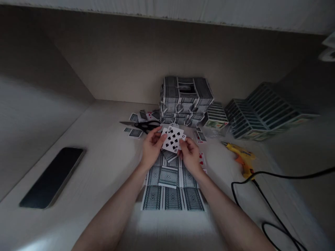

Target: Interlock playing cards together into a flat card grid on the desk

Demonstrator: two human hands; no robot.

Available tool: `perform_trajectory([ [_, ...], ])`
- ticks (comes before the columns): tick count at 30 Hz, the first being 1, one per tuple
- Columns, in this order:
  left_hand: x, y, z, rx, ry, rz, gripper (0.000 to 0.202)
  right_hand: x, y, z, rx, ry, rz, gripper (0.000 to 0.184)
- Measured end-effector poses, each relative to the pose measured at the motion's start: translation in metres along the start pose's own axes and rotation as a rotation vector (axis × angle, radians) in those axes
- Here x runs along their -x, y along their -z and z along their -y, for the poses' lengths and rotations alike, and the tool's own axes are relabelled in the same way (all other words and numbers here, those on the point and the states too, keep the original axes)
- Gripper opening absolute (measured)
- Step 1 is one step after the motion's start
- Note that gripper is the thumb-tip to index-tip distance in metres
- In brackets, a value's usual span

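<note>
Both of my hands hold a small fan of playing cards [173,139] above the table, the eight of spades facing up on top. My left hand [152,147] grips the fan's left edge with thumb and fingers closed on it. My right hand [190,155] pinches its lower right corner. Beneath the hands lies a sheet of face-down cards [171,190] with green patterned backs, joined side by side in rows. A few loose cards sit on that sheet just under the fan.
A built block of cards [185,99] stands at the back, with black scissors [145,125] and loose cards to its left. Card boxes [264,111] lean at the right. A yellow glue gun [242,157] and its black cord [264,205] lie right; a dark phone [53,176] lies left.
</note>
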State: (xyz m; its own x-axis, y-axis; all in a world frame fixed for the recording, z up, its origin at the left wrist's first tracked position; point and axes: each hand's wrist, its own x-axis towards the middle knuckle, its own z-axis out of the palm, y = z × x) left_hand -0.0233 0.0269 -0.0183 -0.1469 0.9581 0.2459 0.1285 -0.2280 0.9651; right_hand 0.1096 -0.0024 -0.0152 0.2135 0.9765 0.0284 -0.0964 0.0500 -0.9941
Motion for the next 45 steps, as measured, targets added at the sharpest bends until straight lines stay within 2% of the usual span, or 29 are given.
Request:
perform_trajectory([
  [2, -0.001, -0.001, -0.001, 0.096, 0.114, 0.071, 0.036, -0.001, 0.000, 0.000, 0.005, -0.002, -0.013, 0.028],
  [6, -0.001, -0.001, -0.005, 0.181, 0.229, 0.136, 0.027, -0.004, 0.003, -0.003, 0.025, 0.013, -0.010, 0.029],
  [14, -0.004, 0.007, -0.005, 0.183, 0.333, 0.258, 0.030, -0.010, 0.008, -0.007, 0.067, 0.003, 0.039, 0.030],
  [19, -0.005, 0.010, -0.007, 0.173, 0.337, 0.270, 0.030, -0.010, 0.008, -0.006, 0.046, -0.010, 0.084, 0.030],
  [28, -0.007, 0.010, -0.001, 0.168, 0.333, 0.276, 0.029, -0.010, 0.007, -0.003, 0.061, -0.013, 0.079, 0.031],
  [37, -0.007, 0.009, -0.003, 0.191, 0.407, 0.278, 0.029, -0.010, 0.007, -0.002, 0.076, -0.023, 0.068, 0.032],
  [45, -0.008, 0.009, 0.004, 0.179, 0.381, 0.295, 0.028, -0.010, 0.006, -0.001, 0.045, -0.032, 0.077, 0.029],
])
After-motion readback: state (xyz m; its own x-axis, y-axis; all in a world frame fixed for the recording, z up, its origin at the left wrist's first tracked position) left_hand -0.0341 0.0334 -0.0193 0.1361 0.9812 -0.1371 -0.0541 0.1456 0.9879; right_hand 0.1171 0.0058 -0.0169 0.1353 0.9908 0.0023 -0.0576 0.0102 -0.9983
